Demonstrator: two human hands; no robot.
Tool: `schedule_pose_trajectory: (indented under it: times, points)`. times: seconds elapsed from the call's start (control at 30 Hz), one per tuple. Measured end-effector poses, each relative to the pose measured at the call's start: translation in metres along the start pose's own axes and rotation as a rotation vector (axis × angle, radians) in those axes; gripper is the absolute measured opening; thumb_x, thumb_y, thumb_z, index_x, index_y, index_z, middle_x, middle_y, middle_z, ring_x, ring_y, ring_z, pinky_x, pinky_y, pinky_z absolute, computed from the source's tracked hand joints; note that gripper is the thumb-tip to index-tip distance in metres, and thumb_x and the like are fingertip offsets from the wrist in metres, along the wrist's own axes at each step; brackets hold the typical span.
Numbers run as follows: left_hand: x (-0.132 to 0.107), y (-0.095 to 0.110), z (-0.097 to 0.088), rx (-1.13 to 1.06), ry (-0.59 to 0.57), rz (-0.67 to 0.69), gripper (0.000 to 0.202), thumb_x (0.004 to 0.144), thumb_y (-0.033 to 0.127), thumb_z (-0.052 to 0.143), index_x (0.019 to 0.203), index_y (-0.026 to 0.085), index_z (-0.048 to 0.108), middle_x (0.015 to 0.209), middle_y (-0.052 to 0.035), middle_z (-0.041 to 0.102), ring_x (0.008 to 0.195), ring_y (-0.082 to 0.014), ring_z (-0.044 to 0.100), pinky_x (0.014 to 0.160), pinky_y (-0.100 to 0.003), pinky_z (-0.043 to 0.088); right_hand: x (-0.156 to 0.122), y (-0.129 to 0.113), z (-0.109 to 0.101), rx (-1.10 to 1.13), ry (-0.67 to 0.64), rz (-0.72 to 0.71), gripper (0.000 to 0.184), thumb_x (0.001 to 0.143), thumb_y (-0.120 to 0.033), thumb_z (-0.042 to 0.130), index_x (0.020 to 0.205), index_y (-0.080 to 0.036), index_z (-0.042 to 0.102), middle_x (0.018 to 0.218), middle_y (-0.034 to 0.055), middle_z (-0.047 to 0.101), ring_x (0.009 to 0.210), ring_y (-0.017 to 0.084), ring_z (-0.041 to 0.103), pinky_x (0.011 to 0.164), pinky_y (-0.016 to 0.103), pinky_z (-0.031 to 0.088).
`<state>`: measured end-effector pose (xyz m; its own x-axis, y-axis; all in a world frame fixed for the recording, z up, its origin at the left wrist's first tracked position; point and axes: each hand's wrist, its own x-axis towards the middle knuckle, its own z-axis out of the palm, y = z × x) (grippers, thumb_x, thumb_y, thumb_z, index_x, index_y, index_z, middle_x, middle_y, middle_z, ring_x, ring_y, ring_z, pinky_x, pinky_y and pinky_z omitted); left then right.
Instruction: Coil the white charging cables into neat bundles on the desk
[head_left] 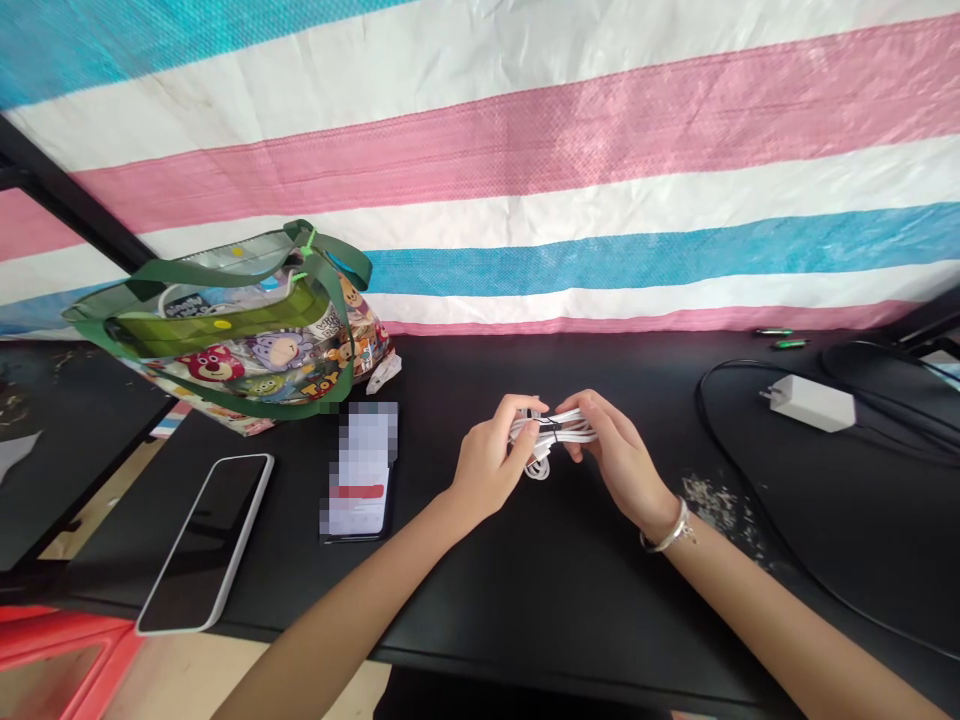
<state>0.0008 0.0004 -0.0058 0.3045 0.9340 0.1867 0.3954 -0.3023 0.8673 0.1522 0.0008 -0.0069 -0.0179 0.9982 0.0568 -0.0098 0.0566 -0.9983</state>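
Over the middle of the black table point(570, 600), both my hands hold a coiled white cable point(564, 428) bound with a thin dark tie. My left hand point(491, 455) pinches the bundle's left end, where a small loop hangs down. My right hand point(611, 455), with a silver bracelet at the wrist, grips the right end with its fingers curled round the coil. The bundle is lifted a little above the tabletop.
A cartoon-print tote bag point(255, 330) with green handles stands at the back left. A phone in a white case point(206, 540) and a smaller phone point(361, 470) lie to the left. A white charger point(814, 403), black cables and some crumbs point(720, 500) are on the right.
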Motion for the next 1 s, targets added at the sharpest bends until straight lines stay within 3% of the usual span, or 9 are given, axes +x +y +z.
schedule_pose_trajectory:
  times: [0.3, 0.47, 0.63, 0.77, 0.83, 1.0]
  points:
    - [0.000, 0.000, 0.000, -0.008, -0.025, -0.004, 0.021, 0.091, 0.028, 0.038, 0.104, 0.023, 0.054, 0.060, 0.0060, 0.057, 0.055, -0.0135, 0.056, 0.062, -0.024, 0.041, 0.000, 0.000, -0.002, -0.087, 0.027, -0.062, 0.041, 0.083, -0.062, 0.047, 0.074, -0.022, 0.052, 0.048, -0.0062, 0.041, 0.044, 0.012, 0.040, 0.046, 0.026, 0.035]
    - [0.000, 0.001, -0.001, 0.070, -0.068, 0.009, 0.024, 0.091, 0.029, 0.039, 0.111, 0.025, 0.053, 0.062, 0.0067, 0.058, 0.053, -0.0128, 0.054, 0.061, -0.024, 0.041, 0.003, -0.002, -0.006, -0.052, 0.057, -0.035, 0.040, 0.079, -0.063, 0.054, 0.074, -0.023, 0.050, 0.049, -0.0071, 0.039, 0.043, 0.011, 0.037, 0.043, 0.025, 0.033]
    - [-0.001, 0.003, -0.001, 0.232, -0.121, 0.134, 0.025, 0.089, 0.029, 0.045, 0.111, 0.025, 0.055, 0.073, 0.0048, 0.064, 0.061, -0.0137, 0.057, 0.063, -0.024, 0.043, 0.008, -0.003, -0.009, -0.037, 0.100, -0.036, 0.047, 0.073, -0.069, 0.056, 0.069, -0.024, 0.048, 0.054, -0.0061, 0.037, 0.045, 0.010, 0.034, 0.041, 0.024, 0.032]
    - [0.001, 0.001, -0.003, 0.339, -0.036, 0.218, 0.025, 0.091, 0.025, 0.042, 0.108, 0.024, 0.060, 0.071, 0.0032, 0.066, 0.069, -0.0147, 0.059, 0.067, -0.023, 0.044, 0.015, -0.002, -0.016, -0.104, 0.118, -0.031, 0.047, 0.074, -0.069, 0.052, 0.067, -0.023, 0.047, 0.054, -0.0060, 0.035, 0.046, 0.010, 0.033, 0.040, 0.023, 0.031]
    - [0.002, -0.001, -0.005, 0.382, 0.027, 0.240, 0.026, 0.092, 0.022, 0.040, 0.103, 0.024, 0.063, 0.068, 0.0027, 0.066, 0.067, -0.0142, 0.058, 0.063, -0.022, 0.043, 0.020, -0.001, -0.021, -0.177, 0.058, -0.011, 0.047, 0.075, -0.069, 0.050, 0.066, -0.023, 0.047, 0.053, -0.0066, 0.034, 0.045, 0.010, 0.032, 0.041, 0.023, 0.030]
    - [0.005, -0.008, -0.005, 0.467, 0.108, 0.305, 0.031, 0.093, 0.018, 0.040, 0.089, 0.024, 0.070, 0.066, 0.0018, 0.068, 0.063, -0.0130, 0.055, 0.057, -0.020, 0.039, 0.037, 0.003, -0.029, -0.433, -0.234, -0.040, 0.049, 0.076, -0.068, 0.045, 0.061, -0.022, 0.049, 0.050, -0.0061, 0.038, 0.046, 0.010, 0.035, 0.045, 0.025, 0.032]
